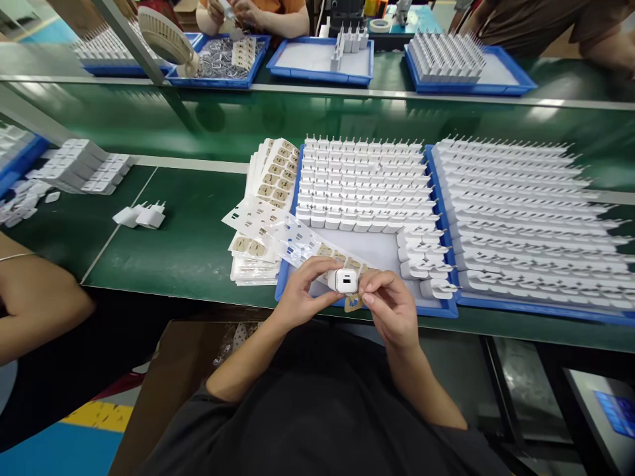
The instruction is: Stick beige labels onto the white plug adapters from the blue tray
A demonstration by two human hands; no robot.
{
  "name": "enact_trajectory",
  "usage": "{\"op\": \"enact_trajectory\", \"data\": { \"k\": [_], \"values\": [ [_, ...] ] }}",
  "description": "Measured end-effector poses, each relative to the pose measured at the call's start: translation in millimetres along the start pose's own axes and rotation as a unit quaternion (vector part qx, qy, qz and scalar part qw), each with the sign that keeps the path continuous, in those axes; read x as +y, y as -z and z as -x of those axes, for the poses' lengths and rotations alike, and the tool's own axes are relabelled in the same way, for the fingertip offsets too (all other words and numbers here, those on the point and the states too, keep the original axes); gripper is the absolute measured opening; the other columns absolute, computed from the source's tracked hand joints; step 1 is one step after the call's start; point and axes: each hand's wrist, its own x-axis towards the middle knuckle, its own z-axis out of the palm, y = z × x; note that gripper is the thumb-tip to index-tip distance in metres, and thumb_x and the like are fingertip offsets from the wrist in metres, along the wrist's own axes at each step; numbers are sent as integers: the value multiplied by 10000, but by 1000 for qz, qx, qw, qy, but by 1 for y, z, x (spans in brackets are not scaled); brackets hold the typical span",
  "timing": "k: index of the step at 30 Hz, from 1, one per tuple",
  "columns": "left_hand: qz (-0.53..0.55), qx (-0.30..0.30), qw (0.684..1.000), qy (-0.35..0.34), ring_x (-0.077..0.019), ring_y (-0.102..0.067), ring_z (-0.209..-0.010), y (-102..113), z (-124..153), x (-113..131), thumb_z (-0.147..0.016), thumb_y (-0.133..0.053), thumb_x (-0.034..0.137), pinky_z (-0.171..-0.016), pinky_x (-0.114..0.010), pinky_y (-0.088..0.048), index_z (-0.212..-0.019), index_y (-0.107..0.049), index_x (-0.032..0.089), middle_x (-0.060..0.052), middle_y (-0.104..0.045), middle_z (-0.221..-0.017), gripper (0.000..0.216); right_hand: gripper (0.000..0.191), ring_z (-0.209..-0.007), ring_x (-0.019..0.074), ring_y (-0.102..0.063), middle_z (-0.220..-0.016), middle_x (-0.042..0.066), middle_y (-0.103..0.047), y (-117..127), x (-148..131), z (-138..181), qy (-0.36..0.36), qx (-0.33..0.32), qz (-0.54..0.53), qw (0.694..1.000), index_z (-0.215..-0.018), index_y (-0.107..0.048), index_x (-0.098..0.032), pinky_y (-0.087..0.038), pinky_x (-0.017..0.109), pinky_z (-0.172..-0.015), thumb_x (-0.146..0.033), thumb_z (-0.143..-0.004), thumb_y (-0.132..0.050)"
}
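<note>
Between the thumb and fingers of my left hand (308, 291) is a white charger plug (346, 281), its port face turned up towards me. My right hand (393, 301) is pinched close against the charger's right side; whatever lies between those fingertips is too small to make out. A sheet of tan stickers (328, 250), partly peeled to clear backing, runs under my hands. Left of it lies a stack of sticker sheets (255, 270). Rows of white chargers, prongs up, fill much of the blue tray (285, 281) in front of me.
A second blue tray (466, 301) packed with chargers adjoins on the right. Two loose chargers (143, 215) lie left on the green bench (193, 231). Beyond a raised ledge stand more trays, a fan (166, 36) and co-workers. Another person's arm (37, 301) is at left.
</note>
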Motion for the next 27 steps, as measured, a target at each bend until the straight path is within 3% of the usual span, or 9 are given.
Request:
{"op": "enact_trajectory", "data": {
  "k": [4,9,12,19,23,27],
  "values": [
    [50,19,998,30,-240,-683,-1167,-4,3,1,-836,-831,335,-1000,-371,-587,-1238,-674,245,-101,-690,-1228,440,92,-815,149,-607,-840,5,-640,0,-1,0,-9,-1,-7,1000,-935,-719,-261,-494,273,-747,-170,-920,-720],
    [122,-22,990,67,-249,-687,-1220,-5,7,3,-937,-728,328,-1046,-386,-551,-1314,-571,228,-133,-702,-1301,420,88,-799,144,-595,-830,0,-631,-1,0,0,-14,-10,-21,1000,-934,-722,-262,-490,265,-725,-177,-914,-733],
    [116,-41,990,65,-272,-659,-1274,-6,7,1,-916,-751,367,-1053,-386,-541,-1341,-564,217,-155,-675,-1362,488,82,-792,146,-590,-826,0,-634,-4,0,2,-28,-20,-29,999,-930,-722,-264,-489,268,-717,-189,-907,-746],
    [52,12,998,35,-245,-684,-1156,-3,3,-3,-845,-825,353,-1010,-368,-553,-1223,-676,219,-108,-708,-1218,428,55,-775,151,-600,-816,4,-646,-8,-2,6,-62,-51,-19,997,-911,-725,-255,-491,273,-703,-208,-903,-754],
    [16,-28,999,9,-260,-659,-1219,4,5,-4,-880,-791,305,-1078,-396,-503,-1333,-663,265,-98,-714,-1280,472,64,-787,149,-613,-826,5,-656,-2,-4,3,-52,-21,-9,998,-916,-729,-257,-499,265,-704,-201,-900,-758],
    [47,-53,997,5,-252,-677,-1219,5,6,-2,-895,-776,272,-1072,-383,-510,-1398,-616,284,-90,-718,-1307,529,64,-774,142,-614,-822,0,-658,2,-7,-2,-37,5,-1,999,-912,-732,-261,-510,261,-696,-206,-902,-763]
  ]
}}
